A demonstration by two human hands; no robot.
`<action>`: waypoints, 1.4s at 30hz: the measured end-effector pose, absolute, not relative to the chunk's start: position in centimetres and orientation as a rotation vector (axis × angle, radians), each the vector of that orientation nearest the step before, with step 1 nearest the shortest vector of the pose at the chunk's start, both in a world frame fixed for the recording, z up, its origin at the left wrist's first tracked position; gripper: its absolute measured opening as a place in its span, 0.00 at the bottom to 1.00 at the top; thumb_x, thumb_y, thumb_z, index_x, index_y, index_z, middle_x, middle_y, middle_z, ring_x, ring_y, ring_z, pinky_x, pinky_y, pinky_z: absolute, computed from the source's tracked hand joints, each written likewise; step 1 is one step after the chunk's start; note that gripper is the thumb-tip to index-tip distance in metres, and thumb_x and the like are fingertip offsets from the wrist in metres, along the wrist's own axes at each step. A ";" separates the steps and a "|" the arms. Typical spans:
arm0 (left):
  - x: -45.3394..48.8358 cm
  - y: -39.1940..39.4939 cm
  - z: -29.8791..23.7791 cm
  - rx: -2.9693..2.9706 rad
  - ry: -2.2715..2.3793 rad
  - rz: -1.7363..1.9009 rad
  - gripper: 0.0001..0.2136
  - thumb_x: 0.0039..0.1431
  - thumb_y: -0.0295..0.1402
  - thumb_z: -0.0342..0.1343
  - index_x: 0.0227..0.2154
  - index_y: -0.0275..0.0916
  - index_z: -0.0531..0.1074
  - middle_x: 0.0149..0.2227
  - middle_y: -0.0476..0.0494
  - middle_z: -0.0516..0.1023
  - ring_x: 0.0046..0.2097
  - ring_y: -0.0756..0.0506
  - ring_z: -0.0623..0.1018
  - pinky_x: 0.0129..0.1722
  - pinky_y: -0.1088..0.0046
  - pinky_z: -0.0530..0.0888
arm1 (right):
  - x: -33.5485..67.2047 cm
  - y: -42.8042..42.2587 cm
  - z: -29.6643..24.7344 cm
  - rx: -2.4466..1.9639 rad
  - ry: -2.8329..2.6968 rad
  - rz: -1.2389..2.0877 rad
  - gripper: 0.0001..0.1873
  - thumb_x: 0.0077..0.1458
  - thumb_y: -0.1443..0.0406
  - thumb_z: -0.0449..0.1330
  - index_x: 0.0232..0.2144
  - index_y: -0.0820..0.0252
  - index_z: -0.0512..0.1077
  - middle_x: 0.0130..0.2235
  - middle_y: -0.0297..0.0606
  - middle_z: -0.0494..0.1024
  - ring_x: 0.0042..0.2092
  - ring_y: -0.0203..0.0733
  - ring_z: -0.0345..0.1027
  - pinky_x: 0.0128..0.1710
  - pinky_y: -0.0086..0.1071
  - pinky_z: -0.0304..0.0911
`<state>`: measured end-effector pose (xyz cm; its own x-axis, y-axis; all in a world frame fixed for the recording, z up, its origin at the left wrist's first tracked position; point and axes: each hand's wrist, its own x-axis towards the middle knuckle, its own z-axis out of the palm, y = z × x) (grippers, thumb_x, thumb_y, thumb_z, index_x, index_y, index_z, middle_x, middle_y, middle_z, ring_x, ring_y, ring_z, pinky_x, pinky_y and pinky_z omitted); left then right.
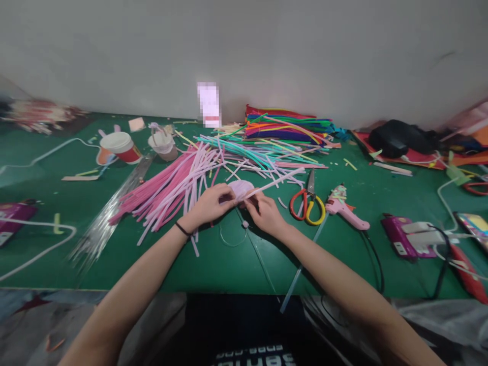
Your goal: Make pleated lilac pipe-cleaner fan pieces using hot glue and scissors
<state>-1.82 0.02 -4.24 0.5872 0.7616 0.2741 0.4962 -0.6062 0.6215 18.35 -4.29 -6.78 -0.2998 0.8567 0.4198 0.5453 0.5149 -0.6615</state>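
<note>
My left hand [213, 202] pinches the left edge of a rounded lilac pipe-cleaner piece [241, 188] just above the table. At its right edge, my right hand [263, 210] grips it together with a lilac pipe cleaner [282, 181] that sticks out to the upper right. The fingertips partly hide the piece. Below the hands lies a thin wire with a small lilac knob [245, 223]. Scissors [311, 183] with red and yellow handles lie right of my right hand. Beside them rests a pink glue gun [345, 212] with a long translucent glue stick [301, 272] behind it.
Pink and lilac pipe cleaners [156, 190] spread left on the green table [213, 272], near thin shiny wires [107, 221]. Multicoloured pipe cleaners [285, 127] are piled by the wall. Two cups stand back left, including a red-and-white cup [131, 154]. A purple power strip [396, 236] with cables sits right.
</note>
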 end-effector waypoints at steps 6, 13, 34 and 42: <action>-1.8 0.0 -4.3 2.326 1.010 0.744 0.05 0.61 0.34 0.54 0.32 0.39 0.71 0.35 0.45 0.73 0.40 0.44 0.74 0.43 0.65 0.71 | 18.5 -4.4 -6.2 -0.983 -2.136 0.519 0.08 0.65 0.67 0.47 0.39 0.58 0.66 0.38 0.42 0.75 0.40 0.44 0.70 0.42 0.36 0.66; -2.4 -1.0 -4.6 2.320 1.045 0.804 0.04 0.60 0.30 0.51 0.32 0.39 0.70 0.38 0.43 0.77 0.42 0.44 0.77 0.45 0.64 0.73 | 19.9 -3.9 -5.7 -0.971 -2.058 0.495 0.07 0.63 0.67 0.51 0.37 0.55 0.69 0.42 0.43 0.76 0.49 0.48 0.68 0.53 0.44 0.63; -3.0 -2.1 -4.9 2.551 1.070 0.781 0.07 0.62 0.31 0.52 0.39 0.38 0.74 0.43 0.41 0.80 0.45 0.42 0.80 0.44 0.66 0.75 | 19.0 -2.7 -7.2 -1.138 -2.006 0.411 0.05 0.59 0.62 0.63 0.34 0.55 0.77 0.48 0.42 0.76 0.54 0.50 0.65 0.58 0.49 0.57; -3.4 -1.9 -5.0 2.605 1.101 0.735 0.09 0.64 0.33 0.50 0.40 0.39 0.74 0.41 0.42 0.82 0.43 0.42 0.81 0.41 0.66 0.75 | 19.0 -2.1 -6.9 -1.044 -2.086 0.465 0.05 0.60 0.62 0.61 0.34 0.54 0.76 0.45 0.40 0.79 0.54 0.48 0.68 0.59 0.48 0.59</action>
